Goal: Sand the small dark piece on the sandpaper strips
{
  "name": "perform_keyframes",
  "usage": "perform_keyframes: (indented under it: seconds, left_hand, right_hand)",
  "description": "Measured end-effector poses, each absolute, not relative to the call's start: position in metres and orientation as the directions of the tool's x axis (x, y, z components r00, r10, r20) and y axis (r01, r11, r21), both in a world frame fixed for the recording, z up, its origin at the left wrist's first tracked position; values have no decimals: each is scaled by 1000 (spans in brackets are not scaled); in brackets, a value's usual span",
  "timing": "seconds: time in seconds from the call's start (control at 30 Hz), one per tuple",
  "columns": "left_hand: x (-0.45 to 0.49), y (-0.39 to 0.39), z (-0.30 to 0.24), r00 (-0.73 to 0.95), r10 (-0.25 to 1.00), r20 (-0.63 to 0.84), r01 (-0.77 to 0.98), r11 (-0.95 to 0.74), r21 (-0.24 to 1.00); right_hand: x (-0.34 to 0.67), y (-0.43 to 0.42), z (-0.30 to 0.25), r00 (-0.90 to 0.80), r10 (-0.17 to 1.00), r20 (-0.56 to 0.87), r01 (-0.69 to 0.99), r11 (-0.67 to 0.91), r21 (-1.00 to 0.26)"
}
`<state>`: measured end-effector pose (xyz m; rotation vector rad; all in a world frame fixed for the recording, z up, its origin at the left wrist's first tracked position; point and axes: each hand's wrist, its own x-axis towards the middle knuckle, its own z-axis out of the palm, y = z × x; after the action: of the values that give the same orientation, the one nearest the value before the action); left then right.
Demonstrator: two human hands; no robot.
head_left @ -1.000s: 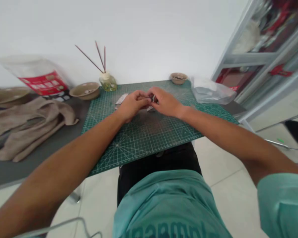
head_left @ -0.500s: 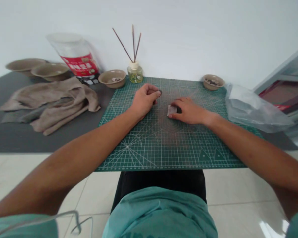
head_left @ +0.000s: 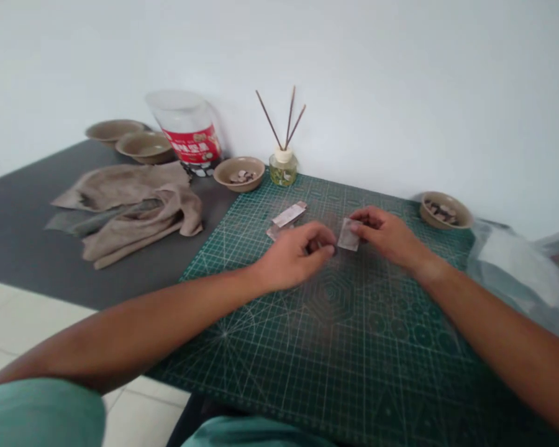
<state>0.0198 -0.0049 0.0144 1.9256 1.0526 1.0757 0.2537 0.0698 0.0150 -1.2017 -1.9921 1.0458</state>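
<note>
My left hand [head_left: 302,253] is over the middle of the mat, its thumb and fingertips pinched on a small dark piece [head_left: 334,250], of which only an edge shows. To its right, my right hand [head_left: 384,234] grips a flat, greyish rectangular piece [head_left: 348,236] by its right side, between thumb and fingers. That piece looks like folded sandpaper. A narrow gap separates the two hands. Just behind my left hand lie more flat strips [head_left: 289,215], pale on top, partly hidden by the hand. Both hands work above a green cutting mat [head_left: 270,323] with brownish dust on it.
Bowls with small pieces stand at the mat's back left [head_left: 240,174] and back right [head_left: 445,211]. A reed diffuser [head_left: 283,169], a clear tub [head_left: 193,139] and two more bowls [head_left: 144,148] line the wall. Brown cloths [head_left: 135,205] lie left; a plastic bag [head_left: 522,267] lies right.
My view has shifted, so things sit lower and mostly farther right. My hands are closer together. The strips behind my left hand have come into sight. Each hand keeps its piece.
</note>
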Motion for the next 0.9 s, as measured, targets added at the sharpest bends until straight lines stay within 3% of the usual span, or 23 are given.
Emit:
perform_keyframes:
  seconds: [0.1,0.2,0.4,0.47,0.53,0.6,0.7,0.8,0.9]
  left_hand:
    - [20,-14,16,556,741,377,313,-606,731]
    - [18,-14,13,667,641,379,252,-673,695]
    - [13,-2,10,634,683,362,260,-629,733]
    - [12,0,10,604,705,371,265,-617,741]
    - [13,-1,10,571,723,390,265,-612,745]
    - [15,-4,10,550,720,423,245,-623,743]
    - [21,-12,7,568,655,499,186,-693,697]
    - [29,-18,2,567,574,592,159,-781,605]
    - [34,-23,-3,542,533,650,147,-822,551]
  right_hand:
    - [244,103,16,-446,893,61,412,265,-872]
    - [221,134,15,-453,889,73,411,281,-867]
    - [167,169,16,-432,893,121,356,293,-888]
    - [158,167,21,-405,871,277,441,452,-776]
    - [154,157,25,-471,786,401,541,616,-572]
    - [154,142,25,-608,724,326,580,686,-439]
    - [152,117,16,-672,720,173,637,681,-361]
    - [146,99,0,-607,755,250,687,656,-313]
    - [138,93,-11,-546,782,302,682,624,-382]
